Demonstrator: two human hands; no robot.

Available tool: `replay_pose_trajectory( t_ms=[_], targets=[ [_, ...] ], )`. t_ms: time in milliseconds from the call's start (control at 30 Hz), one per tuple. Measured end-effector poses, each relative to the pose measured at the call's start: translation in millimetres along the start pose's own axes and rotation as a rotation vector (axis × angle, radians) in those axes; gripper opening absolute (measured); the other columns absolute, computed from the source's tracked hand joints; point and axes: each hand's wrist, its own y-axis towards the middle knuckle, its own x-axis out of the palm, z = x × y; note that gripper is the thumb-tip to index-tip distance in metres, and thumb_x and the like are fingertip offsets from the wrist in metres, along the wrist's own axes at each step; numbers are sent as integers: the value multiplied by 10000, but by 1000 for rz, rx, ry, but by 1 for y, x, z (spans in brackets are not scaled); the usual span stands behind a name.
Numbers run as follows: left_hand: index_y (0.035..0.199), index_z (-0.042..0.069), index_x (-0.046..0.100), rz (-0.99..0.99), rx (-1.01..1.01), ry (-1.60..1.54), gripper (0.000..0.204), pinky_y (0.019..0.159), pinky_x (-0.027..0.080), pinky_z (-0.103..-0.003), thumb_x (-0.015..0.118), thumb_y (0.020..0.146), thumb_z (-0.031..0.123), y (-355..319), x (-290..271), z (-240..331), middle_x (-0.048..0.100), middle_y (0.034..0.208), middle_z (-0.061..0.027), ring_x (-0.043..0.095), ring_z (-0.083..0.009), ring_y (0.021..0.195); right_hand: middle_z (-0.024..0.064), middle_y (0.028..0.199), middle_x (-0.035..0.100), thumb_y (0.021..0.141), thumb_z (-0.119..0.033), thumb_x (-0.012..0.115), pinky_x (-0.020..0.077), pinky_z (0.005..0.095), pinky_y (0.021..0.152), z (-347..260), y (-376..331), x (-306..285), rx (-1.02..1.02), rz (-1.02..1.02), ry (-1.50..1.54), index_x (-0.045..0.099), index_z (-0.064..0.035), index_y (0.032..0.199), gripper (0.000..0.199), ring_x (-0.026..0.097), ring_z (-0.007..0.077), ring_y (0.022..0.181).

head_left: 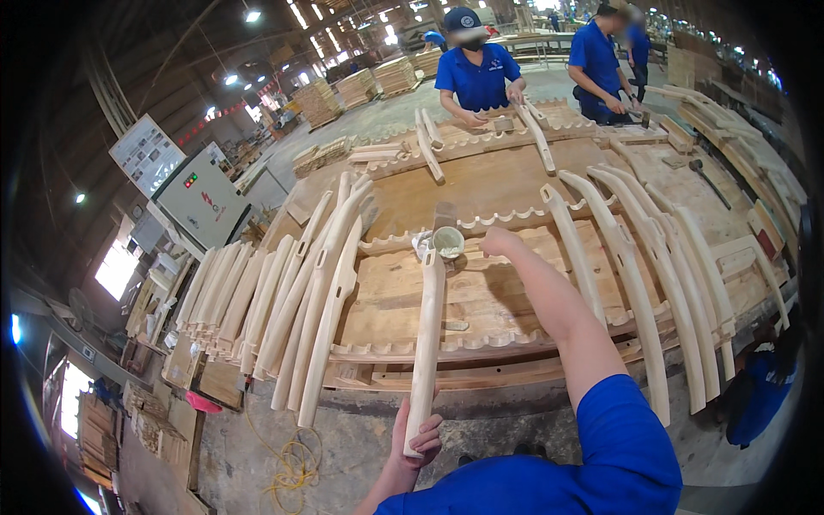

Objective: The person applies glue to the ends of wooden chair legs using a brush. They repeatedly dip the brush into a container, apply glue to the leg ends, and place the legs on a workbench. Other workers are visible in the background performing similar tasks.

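Observation:
My left hand (422, 436) is wrapped round the near end of a pale, slightly curved wooden furniture leg (426, 343). The far end of this leg, with a slot cut in it, lies by a small round cup (448, 240) holding a whitish substance. Just right of that cup, my right hand (495, 243) hovers with its fingers curled together; whatever they hold, if anything, is hidden. Beside the cup on its left is a crumpled white thing (421, 244). Beneath is a wooden rack with a scalloped rail (515, 215).
Many similar curved legs (313, 283) rest on the rack at left, and more legs (657, 232) at right. Across the table a co-worker (477, 73) in blue handles pieces; another person (596, 69) stands at far right. A hammer (711, 182) lies right. Yellow hose (294, 468) coils on the floor.

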Motion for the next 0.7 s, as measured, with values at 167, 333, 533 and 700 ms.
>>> replay_pose_trajectory(
  t_ms=[167,333,533,700],
  targets=[
    [1411,210,182,28,65,16,617,351,352,-214,409,907,484,-36,-21,-9,411,650,-68,407,-91,365,121,723,648,716,-260,557,485,359,658,-9,-3,18,-96,-116,153,724,-130,720,212,609,240,675],
    [1411,193,181,4,17,98,623,375,357,-245,408,906,479,-59,-40,-14,422,666,-64,396,-111,378,84,631,620,728,-244,580,474,324,578,2,-11,21,-171,-71,225,700,-86,736,199,584,191,594],
    [1354,138,275,337,70,517,551,444,383,-293,363,916,461,-65,-46,-16,432,686,-55,424,-152,457,112,701,647,715,-207,630,481,325,596,11,-25,37,-133,41,504,661,-52,766,166,616,194,630],
    [1284,108,343,384,59,633,490,458,395,-298,325,929,446,-63,-66,-14,448,686,-61,450,-162,481,155,761,647,720,-212,623,490,360,687,10,-31,41,-174,218,299,642,-29,801,201,626,270,733]
  ],
)
